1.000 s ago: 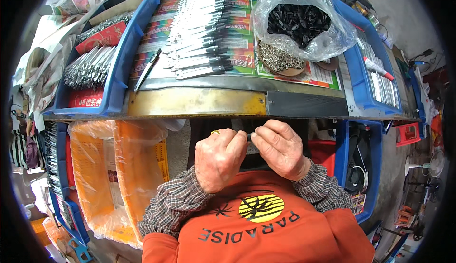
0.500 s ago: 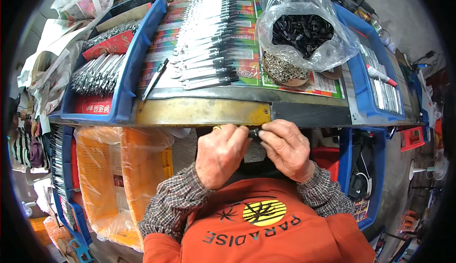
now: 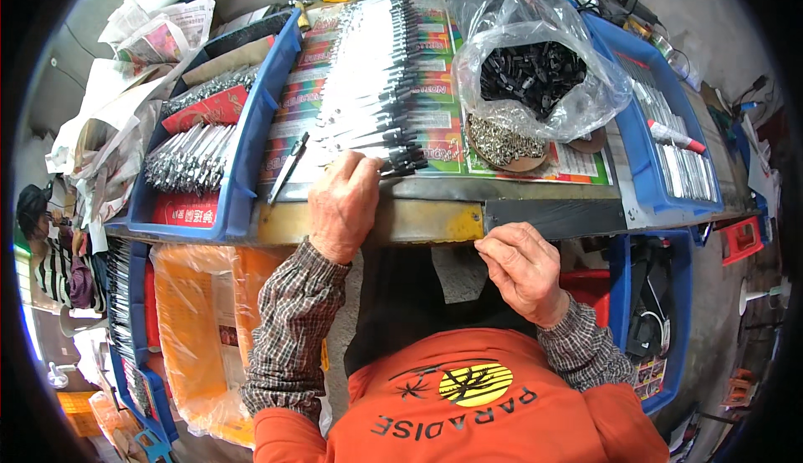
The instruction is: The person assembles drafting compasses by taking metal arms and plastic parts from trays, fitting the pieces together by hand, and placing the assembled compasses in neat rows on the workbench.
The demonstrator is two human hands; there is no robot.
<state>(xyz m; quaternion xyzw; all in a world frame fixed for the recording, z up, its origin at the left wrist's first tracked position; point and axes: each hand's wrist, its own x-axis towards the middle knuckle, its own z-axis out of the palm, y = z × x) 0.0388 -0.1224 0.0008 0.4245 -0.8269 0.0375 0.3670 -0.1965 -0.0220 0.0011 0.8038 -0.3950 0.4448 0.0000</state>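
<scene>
A long row of slim pale pieces with black ends lies on the bench over colourful printed sheets. At the row's near end, the bent fingers of my left hand pinch one such piece, mostly hidden beneath them. My right hand hovers just in front of the bench edge, fingers curled and thumb close to the fingertips; whatever it may hold is hidden. A dark pen-like tool rests left of the row. Beyond my right hand, small metal parts lie beside an open clear plastic bag of black parts.
Blue trays of slim metal pieces flank the work area, with another blue tray on the right. Below the bench stands a plastic-lined orange crate. A blue bin sits low right. Another person is far left.
Both hands were together at the bench edge around a small dark piece. My left hand has moved forward to the row's near end; my right hand stays near the edge, slightly lower and farther right.
</scene>
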